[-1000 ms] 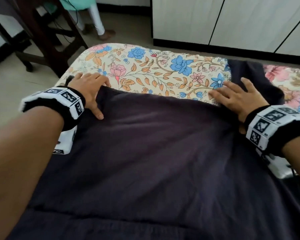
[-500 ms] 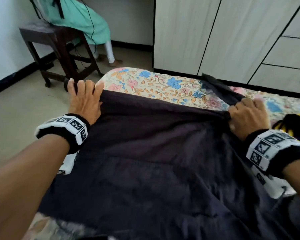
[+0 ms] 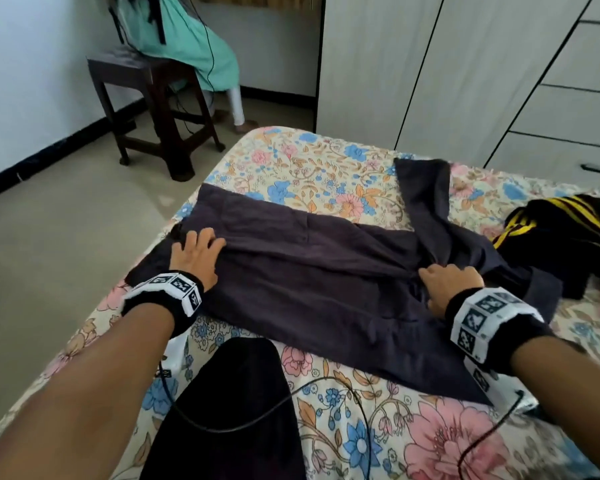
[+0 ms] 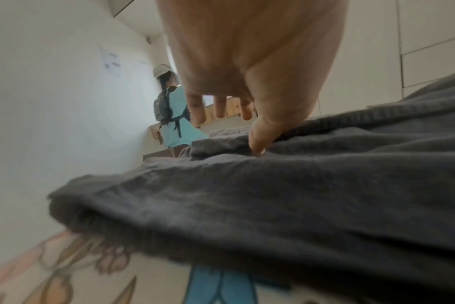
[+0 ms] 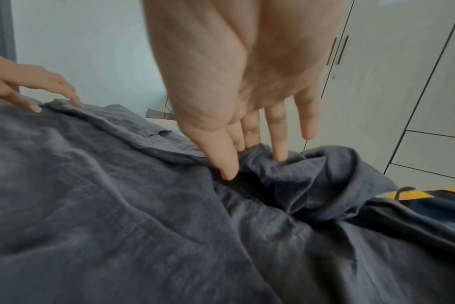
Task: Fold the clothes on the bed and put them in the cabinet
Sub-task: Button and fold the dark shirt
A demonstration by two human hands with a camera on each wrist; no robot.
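Observation:
A dark grey garment [image 3: 309,282] lies spread across the floral bed [image 3: 309,161], with one part trailing toward the far right. My left hand [image 3: 198,247] rests on its left edge with fingers spread; in the left wrist view the thumb of that hand [image 4: 239,127] presses the cloth [image 4: 299,185] while the fingers stretch past it. My right hand [image 3: 444,282] sits on the bunched middle. In the right wrist view it [image 5: 252,156] pinches a raised fold of the garment [image 5: 117,205] between thumb and fingers.
A black garment with yellow stripes [image 3: 561,230] lies at the bed's right. A black cloth [image 3: 229,410] and cables lie near me. The white cabinet [image 3: 499,81] stands behind the bed. At the far left a person in teal [image 3: 187,39] sits on a dark wooden stool [image 3: 153,109].
Both hands have drawn back toward me with the garment. My right hand went from lying flat to pinching the cloth. The view has pulled back and shows more of the bed.

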